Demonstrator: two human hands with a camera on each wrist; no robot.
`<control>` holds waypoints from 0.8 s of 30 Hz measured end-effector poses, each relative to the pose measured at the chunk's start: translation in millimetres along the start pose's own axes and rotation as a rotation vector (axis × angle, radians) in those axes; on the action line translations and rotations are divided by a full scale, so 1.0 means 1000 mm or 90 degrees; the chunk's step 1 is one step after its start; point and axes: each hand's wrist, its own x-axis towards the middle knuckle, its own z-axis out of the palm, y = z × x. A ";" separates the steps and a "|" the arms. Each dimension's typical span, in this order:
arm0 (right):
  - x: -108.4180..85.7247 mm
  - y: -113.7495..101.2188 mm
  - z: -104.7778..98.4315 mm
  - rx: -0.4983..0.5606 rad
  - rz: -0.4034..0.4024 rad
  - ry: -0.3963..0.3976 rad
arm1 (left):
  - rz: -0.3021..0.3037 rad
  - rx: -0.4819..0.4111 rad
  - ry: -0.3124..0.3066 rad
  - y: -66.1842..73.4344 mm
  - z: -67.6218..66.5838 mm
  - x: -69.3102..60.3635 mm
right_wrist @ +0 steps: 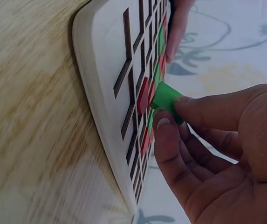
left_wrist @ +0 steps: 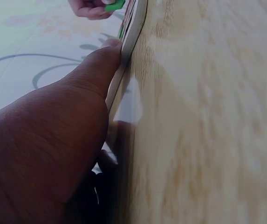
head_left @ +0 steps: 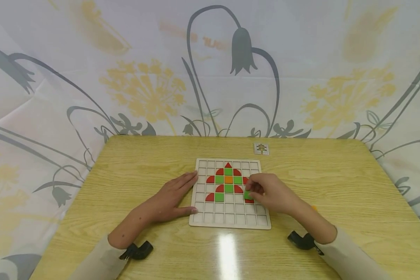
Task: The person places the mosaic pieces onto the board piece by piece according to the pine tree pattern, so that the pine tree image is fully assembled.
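Observation:
A pale square grid board [head_left: 203,218] lies on the table, with red curved tiles, green square tiles, one orange square [head_left: 228,179] and a red triangle [head_left: 228,165] set in its cells. Along the board's left edge rests my left hand [head_left: 169,197], its fingers and thumb extended against the rim. My right hand [head_left: 273,193] pinches a green square tile [right_wrist: 167,100] between thumb and finger, tilted over the board's right side. Just by that tile is a red curved tile [head_left: 249,201], partly covered in the head view.
A small card [head_left: 261,149] with a gridded tree picture lies behind the board. Something orange [head_left: 314,208] shows partly behind my right forearm. The wooden table [head_left: 143,155] ends at a patterned curtain [head_left: 210,97]. Black wrist mounts [head_left: 140,251] sit on both sleeves.

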 end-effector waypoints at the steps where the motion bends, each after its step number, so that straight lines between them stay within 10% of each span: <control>1: 0.001 0.000 0.001 0.002 -0.003 0.000 | 0.000 0.001 0.000 0.000 0.000 0.000; 24: 0.016 -0.003 0.021 -0.032 -0.039 -0.006 | 0.002 0.007 0.006 -0.002 0.002 -0.001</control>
